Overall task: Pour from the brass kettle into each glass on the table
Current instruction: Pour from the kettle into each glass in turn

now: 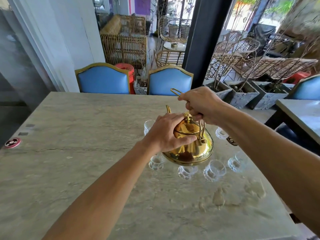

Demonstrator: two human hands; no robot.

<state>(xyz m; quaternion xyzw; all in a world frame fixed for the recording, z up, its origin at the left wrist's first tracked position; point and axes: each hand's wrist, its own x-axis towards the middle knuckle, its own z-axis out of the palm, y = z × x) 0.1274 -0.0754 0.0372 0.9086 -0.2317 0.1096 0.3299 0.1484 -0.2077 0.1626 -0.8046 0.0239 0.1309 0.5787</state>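
The brass kettle (192, 149) is lifted over the stone table (86, 127), tipped away from me with its spout (168, 109) pointing to the far side. My right hand (201, 104) grips the kettle's wire handle from above. My left hand (166, 134) rests on the lid, fingers laid over its dome beside the knob. Several clear cut glasses ring the kettle: one at the far left (149, 126), one at the near left (155, 162), two in front (187, 171) (214, 169), one at the near right (237, 161), one at the far right (220, 133).
Two blue chairs (103, 78) (170, 80) stand at the table's far edge. A round red disc (12, 142) lies at the left edge. A small dark ornate object (232, 141) sits right of the kettle. Another table (297, 113) and stone planters (242, 94) are to the right.
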